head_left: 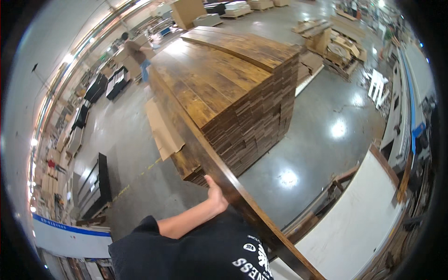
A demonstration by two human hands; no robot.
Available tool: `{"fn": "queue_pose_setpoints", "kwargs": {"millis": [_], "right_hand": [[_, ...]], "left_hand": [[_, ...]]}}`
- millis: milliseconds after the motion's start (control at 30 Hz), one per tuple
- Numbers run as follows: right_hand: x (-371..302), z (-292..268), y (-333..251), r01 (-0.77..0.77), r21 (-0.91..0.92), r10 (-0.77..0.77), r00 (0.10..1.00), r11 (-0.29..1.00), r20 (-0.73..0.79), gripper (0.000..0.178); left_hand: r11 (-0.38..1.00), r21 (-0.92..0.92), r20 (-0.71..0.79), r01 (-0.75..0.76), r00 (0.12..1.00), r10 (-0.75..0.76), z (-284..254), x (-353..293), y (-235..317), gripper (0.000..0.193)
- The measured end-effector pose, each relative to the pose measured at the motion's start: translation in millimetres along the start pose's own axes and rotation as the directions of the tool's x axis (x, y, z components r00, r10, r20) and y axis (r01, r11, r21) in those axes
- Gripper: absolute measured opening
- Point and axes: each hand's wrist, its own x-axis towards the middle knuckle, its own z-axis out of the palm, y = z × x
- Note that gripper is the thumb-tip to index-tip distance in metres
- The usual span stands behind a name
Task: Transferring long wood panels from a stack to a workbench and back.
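Note:
A long dark-brown wooden board (229,180) runs on a slant from the far left side of the stack down past my body to the lower right. My left hand (216,196) is closed on its near side, thumb up against the face. The other fingers are hidden by the board. Beyond it rises a tall stack of similar brown boards (247,119), with one part of the top layer higher than the rest. My right hand does not show.
Brown cardboard (162,128) lies on a lower stack of boards (184,164) to the left. A large white panel (347,219) leans at the right, near wood scraps. Another person (135,50) stands past the stack's far left corner. A pallet of offcuts (340,49) sits far right.

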Motion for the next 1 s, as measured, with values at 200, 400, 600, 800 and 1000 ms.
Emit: {"fn": "queue_pose_setpoints", "kwargs": {"millis": [200,400,600,800,1000], "right_hand": [[-106.4,38.6,-42.3,0.076,-0.169,-0.030,0.965,0.983,0.261,0.090],[-156.7,60.7,-3.6,0.112,-0.240,0.010,0.890,0.964,0.455,0.097],[-206.8,58.4,26.0,0.009,-0.152,0.095,0.747,0.988,0.658,0.091],[-320.5,42.0,-6.8,0.034,-0.327,0.237,0.619,0.944,0.749,0.074],[-458.1,35.5,-12.9,0.623,-0.211,-0.137,0.462,0.753,0.876,0.059]], "left_hand": [[0.956,0.203,0.030,-0.213,0.977,0.211,-57.6,21.8,81.5,0.105],[0.767,0.485,0.015,-0.420,0.881,0.473,-107.0,89.9,163.7,0.092],[0.454,0.659,0.170,-0.600,0.707,0.687,-133.0,185.0,267.6,0.091],[0.132,0.835,0.275,-0.533,0.615,0.739,-132.3,252.5,371.9,0.091],[0.057,0.972,0.161,-0.230,0.819,0.550,-102.2,273.4,448.0,0.095]]}}
